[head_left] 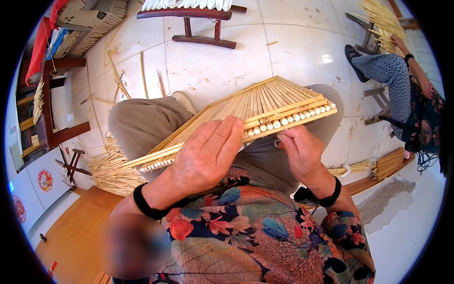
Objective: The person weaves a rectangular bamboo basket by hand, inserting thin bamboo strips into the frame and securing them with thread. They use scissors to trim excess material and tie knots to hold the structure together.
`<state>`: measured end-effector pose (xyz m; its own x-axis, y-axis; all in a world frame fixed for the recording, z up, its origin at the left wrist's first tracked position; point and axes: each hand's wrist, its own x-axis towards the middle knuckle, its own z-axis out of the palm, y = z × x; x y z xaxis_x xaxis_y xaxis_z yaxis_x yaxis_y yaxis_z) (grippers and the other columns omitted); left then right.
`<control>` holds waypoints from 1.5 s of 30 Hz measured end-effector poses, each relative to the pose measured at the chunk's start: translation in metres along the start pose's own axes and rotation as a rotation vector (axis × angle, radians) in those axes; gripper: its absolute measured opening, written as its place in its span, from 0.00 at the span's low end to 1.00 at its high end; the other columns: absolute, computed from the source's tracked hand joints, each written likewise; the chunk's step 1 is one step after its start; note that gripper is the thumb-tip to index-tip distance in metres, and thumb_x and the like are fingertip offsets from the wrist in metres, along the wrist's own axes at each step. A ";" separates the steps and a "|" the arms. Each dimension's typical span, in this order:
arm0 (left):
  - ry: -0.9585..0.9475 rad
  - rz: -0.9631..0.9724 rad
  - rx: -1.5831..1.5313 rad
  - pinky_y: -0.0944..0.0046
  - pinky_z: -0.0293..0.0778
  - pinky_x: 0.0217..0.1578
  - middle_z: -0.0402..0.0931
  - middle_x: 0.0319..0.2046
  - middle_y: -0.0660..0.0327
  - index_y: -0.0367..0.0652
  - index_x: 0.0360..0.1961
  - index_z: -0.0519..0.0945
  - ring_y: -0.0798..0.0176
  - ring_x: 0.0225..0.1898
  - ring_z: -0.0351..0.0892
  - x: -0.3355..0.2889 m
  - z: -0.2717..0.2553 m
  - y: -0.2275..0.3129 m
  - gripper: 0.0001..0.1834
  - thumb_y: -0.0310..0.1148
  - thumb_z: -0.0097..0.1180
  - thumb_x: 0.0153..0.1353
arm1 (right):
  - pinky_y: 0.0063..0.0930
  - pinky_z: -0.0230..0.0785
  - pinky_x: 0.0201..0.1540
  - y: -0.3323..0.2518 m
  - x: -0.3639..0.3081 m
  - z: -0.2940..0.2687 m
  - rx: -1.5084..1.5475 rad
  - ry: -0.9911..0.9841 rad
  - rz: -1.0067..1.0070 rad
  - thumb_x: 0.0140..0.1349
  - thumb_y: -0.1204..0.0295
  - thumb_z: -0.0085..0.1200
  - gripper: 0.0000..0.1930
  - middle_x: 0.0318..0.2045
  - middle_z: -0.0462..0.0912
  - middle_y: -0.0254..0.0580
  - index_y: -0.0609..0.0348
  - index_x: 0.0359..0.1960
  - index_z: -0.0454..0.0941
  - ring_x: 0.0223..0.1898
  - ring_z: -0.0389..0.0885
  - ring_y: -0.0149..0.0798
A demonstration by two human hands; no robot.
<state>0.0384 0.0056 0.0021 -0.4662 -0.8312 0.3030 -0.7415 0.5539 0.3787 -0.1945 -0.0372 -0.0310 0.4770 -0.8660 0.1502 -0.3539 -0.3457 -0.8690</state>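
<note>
Your shirt [265,232] lies nearest; left hand [208,154] grips the joined stalk panel [257,100]; right hand [302,151] pinches its edge, seemingly unfinished.

This looks like a home workshop, with a fringed seat cover [94,32], pale stalks [113,168] and littered floor tiles [302,57].

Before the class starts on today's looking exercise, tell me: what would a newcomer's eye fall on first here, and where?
Most striking is the fan-like panel of pale stalks at centre, above the lap, with round cut ends lining its near edge. The left hand grips that edge, while the right hand touches its underside. Next come the flower-patterned shirt at bottom centre and the red cloth at upper left.
</note>
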 end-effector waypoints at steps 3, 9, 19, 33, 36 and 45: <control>0.001 -0.001 -0.003 0.54 0.78 0.38 0.75 0.42 0.38 0.20 0.49 0.71 0.44 0.38 0.79 0.000 0.000 0.000 0.29 0.19 0.64 0.44 | 0.32 0.75 0.32 0.000 0.002 0.000 -0.012 0.005 -0.050 0.56 0.84 0.60 0.10 0.29 0.81 0.46 0.64 0.39 0.76 0.29 0.82 0.45; 0.006 -0.016 0.015 0.54 0.78 0.38 0.76 0.42 0.40 0.22 0.49 0.72 0.45 0.38 0.79 0.001 0.002 0.000 0.28 0.20 0.65 0.45 | 0.32 0.75 0.34 0.004 0.005 -0.006 -0.117 -0.019 -0.164 0.54 0.85 0.60 0.10 0.31 0.80 0.49 0.65 0.37 0.76 0.31 0.82 0.46; 0.044 -0.156 -0.071 0.52 0.76 0.38 0.76 0.42 0.44 0.28 0.53 0.72 0.43 0.38 0.77 0.009 0.005 0.005 0.30 0.23 0.68 0.46 | 0.32 0.76 0.36 -0.005 0.007 -0.010 0.010 -0.006 -0.011 0.56 0.82 0.60 0.10 0.35 0.81 0.47 0.62 0.40 0.77 0.34 0.83 0.45; 0.053 -0.148 -0.008 0.54 0.76 0.36 0.77 0.40 0.47 0.30 0.53 0.74 0.47 0.36 0.77 0.013 0.006 0.006 0.31 0.23 0.69 0.45 | 0.32 0.71 0.24 0.024 0.006 -0.031 -0.293 -0.120 -0.314 0.54 0.80 0.57 0.09 0.21 0.74 0.39 0.57 0.36 0.74 0.23 0.78 0.41; 0.041 -0.160 -0.005 0.54 0.75 0.36 0.77 0.39 0.47 0.30 0.53 0.74 0.47 0.36 0.77 0.011 0.008 0.009 0.31 0.23 0.69 0.45 | 0.32 0.70 0.24 0.025 0.002 -0.033 -0.293 -0.140 -0.310 0.54 0.80 0.57 0.09 0.21 0.74 0.39 0.58 0.36 0.74 0.23 0.78 0.41; 0.042 -0.131 0.001 0.55 0.76 0.36 0.77 0.39 0.47 0.30 0.53 0.75 0.48 0.36 0.77 0.012 0.008 0.009 0.30 0.22 0.68 0.45 | 0.33 0.71 0.26 0.028 -0.006 -0.047 -0.311 -0.167 -0.316 0.54 0.80 0.59 0.09 0.23 0.75 0.41 0.59 0.36 0.74 0.24 0.77 0.43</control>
<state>0.0221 0.0002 0.0025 -0.3445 -0.8937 0.2873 -0.7951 0.4405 0.4169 -0.2455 -0.0589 -0.0343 0.7142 -0.6397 0.2843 -0.3827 -0.6968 -0.6066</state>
